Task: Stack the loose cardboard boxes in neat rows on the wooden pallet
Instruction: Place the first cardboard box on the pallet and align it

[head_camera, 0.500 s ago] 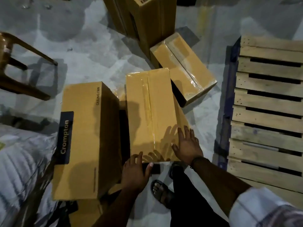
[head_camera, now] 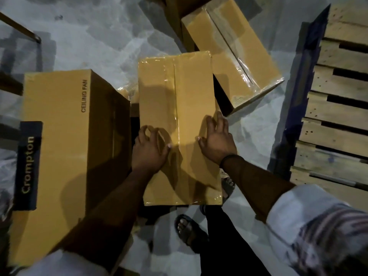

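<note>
A long taped cardboard box lies on the floor right in front of me. My left hand grips its left edge, thumb on the top face and fingers curled over the side. My right hand holds the right edge the same way. A bigger box printed "Crompton" and "CEILING FAN" stands directly to its left. A third taped box lies tilted behind it to the right. The wooden pallet sits on the floor at the right, and no boxes show on the part in view.
More cardboard boxes stand at the top of the view. A chair leg reaches in at the upper left. My sandalled foot is on the grey floor just below the central box. A dark blue edge borders the pallet's left side.
Both hands have moved forward from the box's near end onto its two long sides and now curl round the edges. The box appears closer to me.
</note>
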Available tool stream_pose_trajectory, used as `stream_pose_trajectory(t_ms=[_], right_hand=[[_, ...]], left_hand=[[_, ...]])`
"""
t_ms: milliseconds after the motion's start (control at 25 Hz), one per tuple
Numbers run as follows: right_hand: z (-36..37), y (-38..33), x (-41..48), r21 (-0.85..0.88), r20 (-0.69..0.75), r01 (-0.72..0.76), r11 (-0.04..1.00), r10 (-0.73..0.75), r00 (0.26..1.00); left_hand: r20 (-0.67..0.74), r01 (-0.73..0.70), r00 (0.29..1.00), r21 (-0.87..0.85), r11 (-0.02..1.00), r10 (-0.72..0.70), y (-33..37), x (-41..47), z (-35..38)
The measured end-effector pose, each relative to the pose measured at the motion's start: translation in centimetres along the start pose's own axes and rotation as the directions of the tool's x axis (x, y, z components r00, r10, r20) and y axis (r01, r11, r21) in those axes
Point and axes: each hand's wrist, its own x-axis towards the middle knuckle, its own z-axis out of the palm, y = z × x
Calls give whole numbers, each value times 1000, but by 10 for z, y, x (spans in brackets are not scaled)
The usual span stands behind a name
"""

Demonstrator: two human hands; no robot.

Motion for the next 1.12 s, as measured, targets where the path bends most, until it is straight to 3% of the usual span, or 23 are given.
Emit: stream_pose_trajectory(t_ms=[200,360,640,880,1120], right_hand=[[15,8,13,99,-22,12,995,-10,1000],[21,14,12,70,-38,80,994,-77,996],[23,15,5,60,-35,59,996,-57,998],[8,38,-26,53,1,-34,998,34,999],[-8,99,-131,105,-33,-151,983,155,987]], left_hand=[[-23,66,997,-103,993,-69,1,32,8],[-61,117,990,-165,979,-128,6,30,20],[-28,189,978,-287,939,-206,17,24,19],[-56,154,984,-235,960,-172,57,-16,19],[-6,40,999,-257,966,-43,113,-100,48]])
